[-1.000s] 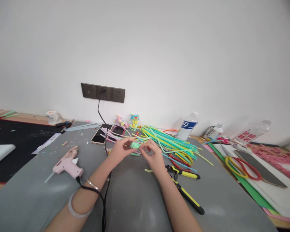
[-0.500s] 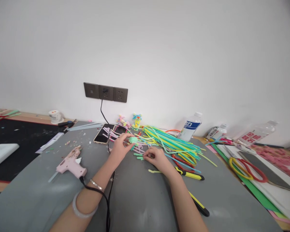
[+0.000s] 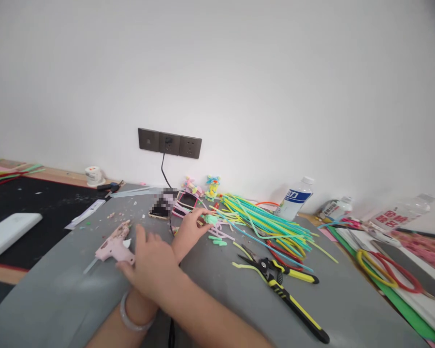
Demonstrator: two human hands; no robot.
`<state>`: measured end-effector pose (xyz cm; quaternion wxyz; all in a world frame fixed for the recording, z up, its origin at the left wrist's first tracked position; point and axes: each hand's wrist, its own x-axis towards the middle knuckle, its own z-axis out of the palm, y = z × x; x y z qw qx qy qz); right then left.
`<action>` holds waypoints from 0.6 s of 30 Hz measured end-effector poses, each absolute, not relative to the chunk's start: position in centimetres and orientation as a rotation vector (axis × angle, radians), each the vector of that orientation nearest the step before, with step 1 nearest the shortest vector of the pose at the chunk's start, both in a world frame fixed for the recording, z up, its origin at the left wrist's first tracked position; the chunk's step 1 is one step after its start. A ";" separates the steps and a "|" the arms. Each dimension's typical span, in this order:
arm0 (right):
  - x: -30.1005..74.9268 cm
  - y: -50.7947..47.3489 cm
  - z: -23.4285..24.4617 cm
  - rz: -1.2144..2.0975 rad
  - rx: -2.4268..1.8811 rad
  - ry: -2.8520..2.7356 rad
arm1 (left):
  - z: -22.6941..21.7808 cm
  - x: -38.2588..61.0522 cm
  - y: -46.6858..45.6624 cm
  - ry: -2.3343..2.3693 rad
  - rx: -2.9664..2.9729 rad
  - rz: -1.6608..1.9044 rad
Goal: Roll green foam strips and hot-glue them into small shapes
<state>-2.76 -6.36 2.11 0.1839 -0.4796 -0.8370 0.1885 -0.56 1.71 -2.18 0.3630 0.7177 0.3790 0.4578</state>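
Note:
My left hand (image 3: 189, 228) is closed in a pinch on a small green straw piece (image 3: 210, 219), held just above the grey mat (image 3: 221, 299) beside short green offcuts (image 3: 217, 240). My right hand (image 3: 150, 263) crosses over my left forearm and reaches left, thumb raised and apart from the fingers. Its fingertips are at the rear of the pink glue gun (image 3: 112, 245), which lies on the mat. Nothing is gripped in that hand as far as I can see.
A pile of coloured straws (image 3: 266, 218) lies right of my left hand, with yellow-black pliers (image 3: 281, 282) in front. Behind are phones (image 3: 163, 208), a wall socket (image 3: 169, 143) with a cord, a water bottle (image 3: 296, 198), scissors (image 3: 384, 270) and a white block (image 3: 7, 231).
My right hand left the green offcuts and swung left across my left arm to the glue gun. My left hand kept the green piece. The view shifted left.

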 end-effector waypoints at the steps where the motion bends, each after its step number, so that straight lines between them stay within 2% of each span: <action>1: -4.4 -6.1 1.5 0.553 -1.423 -2.402 | -2.2 -0.5 1.6 0.982 1.863 1.161; 5: -7.3 -4.8 -0.2 0.591 -1.547 -2.447 | -2.3 -0.5 1.7 1.016 1.949 1.118; 11: -5.8 -4.7 0.3 0.648 -1.374 -2.440 | -2.2 -0.4 1.5 1.008 2.059 1.080; 16: -3.2 -3.5 1.0 1.196 -1.002 -1.883 | -2.2 -0.2 1.4 0.941 2.029 1.093; 18: -1.0 -2.8 1.5 1.269 -0.870 -1.686 | -2.3 -0.1 1.7 0.920 1.974 1.118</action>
